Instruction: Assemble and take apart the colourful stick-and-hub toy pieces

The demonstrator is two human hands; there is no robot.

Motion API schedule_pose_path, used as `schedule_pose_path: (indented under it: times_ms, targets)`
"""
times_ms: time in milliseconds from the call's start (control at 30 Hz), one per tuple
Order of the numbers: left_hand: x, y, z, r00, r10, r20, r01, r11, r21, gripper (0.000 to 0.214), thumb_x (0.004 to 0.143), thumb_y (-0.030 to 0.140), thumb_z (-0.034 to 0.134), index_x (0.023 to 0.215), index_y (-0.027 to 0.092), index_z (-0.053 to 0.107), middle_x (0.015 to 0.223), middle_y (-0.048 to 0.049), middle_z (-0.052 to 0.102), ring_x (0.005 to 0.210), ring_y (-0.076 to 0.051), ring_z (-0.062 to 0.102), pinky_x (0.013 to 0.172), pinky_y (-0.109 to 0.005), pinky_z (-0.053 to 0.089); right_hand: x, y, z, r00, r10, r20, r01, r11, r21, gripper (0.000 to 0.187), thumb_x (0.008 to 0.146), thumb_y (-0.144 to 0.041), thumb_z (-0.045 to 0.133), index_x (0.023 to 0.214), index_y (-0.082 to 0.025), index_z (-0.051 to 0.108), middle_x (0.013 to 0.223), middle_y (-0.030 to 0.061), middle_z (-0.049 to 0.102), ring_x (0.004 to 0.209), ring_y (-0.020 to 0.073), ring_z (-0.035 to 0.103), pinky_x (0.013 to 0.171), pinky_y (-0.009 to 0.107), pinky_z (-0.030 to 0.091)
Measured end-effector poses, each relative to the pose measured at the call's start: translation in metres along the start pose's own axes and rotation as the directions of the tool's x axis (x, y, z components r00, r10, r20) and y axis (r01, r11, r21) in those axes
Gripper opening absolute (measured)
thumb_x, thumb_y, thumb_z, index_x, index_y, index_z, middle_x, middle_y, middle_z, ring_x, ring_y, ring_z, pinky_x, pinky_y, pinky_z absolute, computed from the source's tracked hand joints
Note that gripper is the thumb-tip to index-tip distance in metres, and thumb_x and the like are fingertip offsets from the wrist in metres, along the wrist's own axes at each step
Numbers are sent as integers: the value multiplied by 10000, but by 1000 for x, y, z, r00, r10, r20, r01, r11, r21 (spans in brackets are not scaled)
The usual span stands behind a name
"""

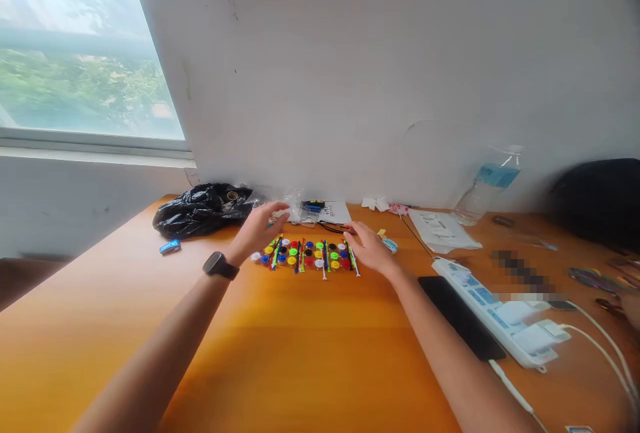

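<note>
Rows of small round pieces (309,253) in white, yellow, blue, red, green and black lie on the wooden table between my hands. Thin coloured plastic sticks (301,257) with flared ends stand between groups of them, running front to back. My left hand (260,228), with a dark watch (220,265) on its wrist, is over the left end, thumb and fingers apart and holding nothing visible. At the right end, my right hand (369,248) has its fingers loosely curved beside the last sticks; whether they touch is unclear.
A black plastic bag (203,210) and a small blue packet (170,246) lie at the left. Rightward are a white packet (444,230), a clear bottle (483,190), a black phone (460,313) and a power strip (493,316) with cables. Clear wrapping and paper (334,212) lie behind the pieces.
</note>
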State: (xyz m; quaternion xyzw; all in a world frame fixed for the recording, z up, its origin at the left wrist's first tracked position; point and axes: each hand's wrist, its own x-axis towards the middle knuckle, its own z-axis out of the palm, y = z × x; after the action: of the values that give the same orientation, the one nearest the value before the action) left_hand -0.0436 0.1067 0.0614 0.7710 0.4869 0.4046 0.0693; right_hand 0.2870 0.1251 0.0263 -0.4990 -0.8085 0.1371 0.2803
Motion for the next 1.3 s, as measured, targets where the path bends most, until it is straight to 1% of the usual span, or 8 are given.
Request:
schedule_pose_path:
  times_ms: [67,200,367,600,933,1033,1133,1300]
  targets:
    - [-33,-17,3,997,-3,80,-1,999,48,442,1060,488,485,1371,216,640,1354,-111,680,1227,-281,645,1063,-416,524,-19,1,16,998,-20,-57,20,1000,-17,541,1073,-482,392,1561,-250,426,1570,123,500,1475,274,443,1220,436,359]
    - [-82,-37,13,973,-42,226,-4,980,201,673,1067,603,414,1642,258,346,1726,-97,258,1591,-351,217,1268,-530,311,-45,7,41,999,36,-31,-36,999,-7,704,1073,-605,318,1682,-272,199,1753,97,207,1615,283,195,1303,485,220]
    - [-88,-32,24,952,-63,300,-20,964,266,746,1056,675,372,1669,256,297,1754,-77,154,1620,-356,98,1303,-543,207,-44,5,49,995,-9,97,20,994,-112,805,1033,-698,363,1706,-318,136,1783,39,16,1640,311,47,1314,543,128]
    - [-89,-26,31,936,-35,350,-66,959,274,698,1051,684,388,1653,335,338,1729,-49,248,1599,-373,196,1289,-563,221,-39,9,52,974,-33,225,72,983,-167,733,1069,-658,272,1697,-283,226,1772,45,85,1636,286,103,1323,510,138]
    - [-94,-28,40,947,-74,311,-22,956,293,718,1029,701,427,1649,348,345,1714,-54,297,1571,-425,238,1261,-598,246,-32,5,50,968,-83,238,104,992,-78,700,1071,-624,317,1686,-292,267,1766,42,146,1630,261,148,1326,478,167]
    - [-92,-27,36,964,-73,254,0,961,277,716,1035,682,428,1645,315,351,1718,-60,292,1584,-406,198,1266,-579,243,-34,5,49,985,-79,151,86,995,-40,694,1078,-614,290,1685,-278,266,1762,49,181,1630,253,155,1324,473,179]
    - [-88,-32,26,990,-84,109,56,970,239,609,1079,590,366,1582,254,434,1618,-94,460,1500,-338,368,1226,-496,336,-37,5,49,999,3,-36,-4,1000,-26,650,1088,-565,263,1618,-218,406,1721,99,313,1591,264,289,1288,448,285]
    - [-87,-59,-1,970,-226,-90,240,947,213,400,1071,491,368,1079,212,654,1119,-91,706,1055,-271,635,920,-363,490,-46,3,46,973,36,-229,-59,994,-93,505,1080,-401,271,1359,-163,617,1467,175,611,1391,303,540,1172,458,421]
